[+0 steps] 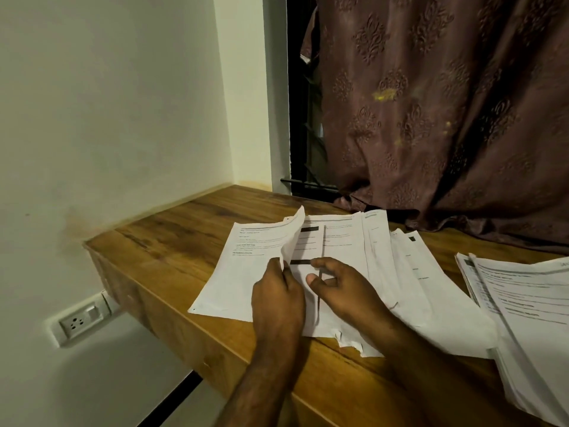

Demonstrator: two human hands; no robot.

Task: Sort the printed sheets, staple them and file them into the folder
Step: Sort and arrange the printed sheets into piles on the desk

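Printed white sheets lie fanned across the wooden desk [172,241]. My left hand [277,300] pinches the right edge of the leftmost sheet [243,272] and lifts it, so that edge curls upward. My right hand [338,288] rests on the sheet underneath [338,241], fingers loosely bent, holding it flat. More overlapping sheets [409,272] spread to the right of that hand. A second stack of printed pages [529,309] sits at the desk's right end. No stapler or folder is in view.
The desk's left end meets a white wall with a socket plate [81,318] below it. A brown patterned curtain [446,118] hangs behind the desk and drapes onto its back edge. A dark window gap [303,118] shows beside the curtain.
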